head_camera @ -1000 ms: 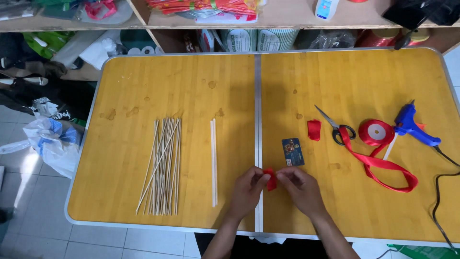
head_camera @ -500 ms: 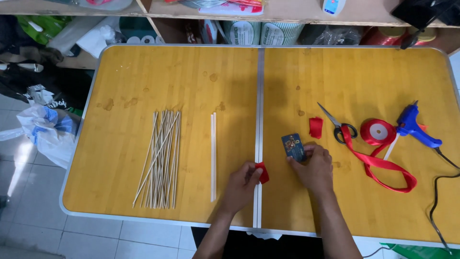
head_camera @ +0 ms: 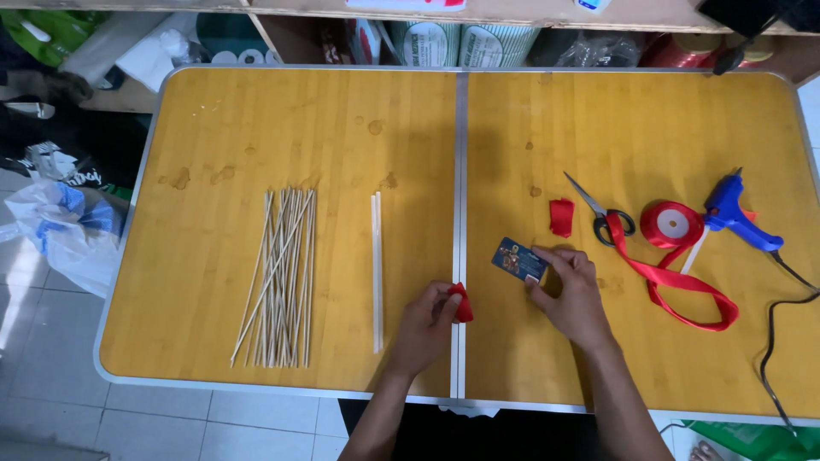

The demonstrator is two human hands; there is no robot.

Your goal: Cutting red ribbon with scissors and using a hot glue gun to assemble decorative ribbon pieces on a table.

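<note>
My left hand (head_camera: 427, 323) pinches a small folded piece of red ribbon (head_camera: 462, 302) just above the table's middle seam. My right hand (head_camera: 571, 292) rests on the table to the right of it, its fingertips on a small dark blue card (head_camera: 518, 259) that lies flat. Another cut piece of red ribbon (head_camera: 561, 217) lies a little beyond the card.
A bundle of thin wooden sticks (head_camera: 280, 275) and a white stick (head_camera: 376, 269) lie on the yellow folding table (head_camera: 256, 128). At right are scissors (head_camera: 603, 210), a red ribbon spool (head_camera: 671, 224) with a loose tail, and a blue glue gun (head_camera: 736, 212) with its cord.
Both hands held the red piece together a second ago. My right hand has let go and moved up and right onto the blue card; the left keeps the ribbon.
</note>
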